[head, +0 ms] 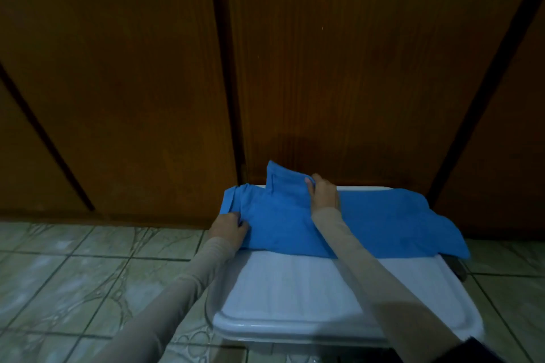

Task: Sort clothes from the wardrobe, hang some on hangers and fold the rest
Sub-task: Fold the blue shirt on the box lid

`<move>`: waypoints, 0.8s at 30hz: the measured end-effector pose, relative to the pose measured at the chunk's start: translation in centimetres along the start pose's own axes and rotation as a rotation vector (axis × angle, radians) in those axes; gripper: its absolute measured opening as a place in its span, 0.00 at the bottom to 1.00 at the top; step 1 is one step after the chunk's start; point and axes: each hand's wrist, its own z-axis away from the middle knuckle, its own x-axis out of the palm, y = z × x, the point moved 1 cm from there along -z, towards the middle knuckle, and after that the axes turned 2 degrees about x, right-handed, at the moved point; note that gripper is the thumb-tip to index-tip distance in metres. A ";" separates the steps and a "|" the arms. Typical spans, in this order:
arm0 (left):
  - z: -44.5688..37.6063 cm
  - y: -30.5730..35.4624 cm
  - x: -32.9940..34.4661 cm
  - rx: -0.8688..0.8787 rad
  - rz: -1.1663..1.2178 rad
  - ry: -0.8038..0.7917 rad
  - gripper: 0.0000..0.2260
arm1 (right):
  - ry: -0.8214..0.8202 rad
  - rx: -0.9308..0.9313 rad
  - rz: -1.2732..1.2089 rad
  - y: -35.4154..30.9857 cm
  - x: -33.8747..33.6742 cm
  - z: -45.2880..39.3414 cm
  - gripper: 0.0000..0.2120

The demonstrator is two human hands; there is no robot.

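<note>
A blue shirt (383, 224) lies spread across the far half of a white plastic lid (295, 292), its right part drooping over the lid's edge. My left hand (228, 228) grips the shirt's near-left edge at the lid's left side. My right hand (324, 194) pinches a flap of the blue cloth at the far edge and holds it lifted above the rest of the garment. Both forearms wear beige sleeves.
Dark wooden wardrobe doors (132, 82) stand shut right behind the lid. Pale patterned floor tiles (73, 280) spread to the left and right of it. A dark object (460, 270) peeks out under the lid's right side.
</note>
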 end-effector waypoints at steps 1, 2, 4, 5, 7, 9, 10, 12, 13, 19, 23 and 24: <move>0.1 0.4 0.2 -0.015 -0.053 -0.002 0.09 | -0.007 -0.004 -0.084 0.1 0.2 -0.2 0.13; 0.3 0.8 0.4 -0.032 -0.092 0.009 0.14 | -0.037 -0.002 -0.165 0.4 0.4 -0.3 0.11; 0.6 1.2 1.0 -0.060 -0.121 0.054 0.24 | -0.153 0.016 -0.270 1.4 0.8 0.0 0.14; 0.7 1.4 1.3 -0.074 -0.133 0.071 0.27 | -0.207 0.022 -0.266 2.1 0.9 0.4 0.17; 0.9 2.0 1.6 -0.076 -0.228 0.102 0.29 | -0.250 0.010 -0.174 4.3 0.8 1.0 0.19; 1.2 2.9 1.6 -0.009 -0.376 0.152 0.27 | -0.266 -0.010 -0.076 6.7 0.2 1.2 0.19; 1.2 3.3 1.6 0.051 -0.418 0.174 0.25 | -0.283 -0.018 -0.027 7.8 -0.3 1.4 0.19; 1.0 4.2 2.0 0.171 -0.428 0.156 0.23 | -0.311 -0.057 0.070 9.6 -1.2 1.7 0.18; 0.8 4.5 2.2 0.184 -0.389 0.129 0.23 | -0.313 -0.088 0.118 10.2 -1.6 1.8 0.18; -0.2 4.3 2.5 -0.130 -0.136 0.045 0.26 | -0.309 -0.184 0.385 11.2 -2.4 2.1 0.17; -0.2 3.6 2.6 -0.103 -0.191 0.051 0.17 | -0.275 -0.143 0.456 11.0 -1.9 2.1 0.16; -0.1 3.4 2.5 -0.100 -0.231 0.054 0.16 | -0.250 -0.128 0.443 10.9 -1.8 2.2 0.15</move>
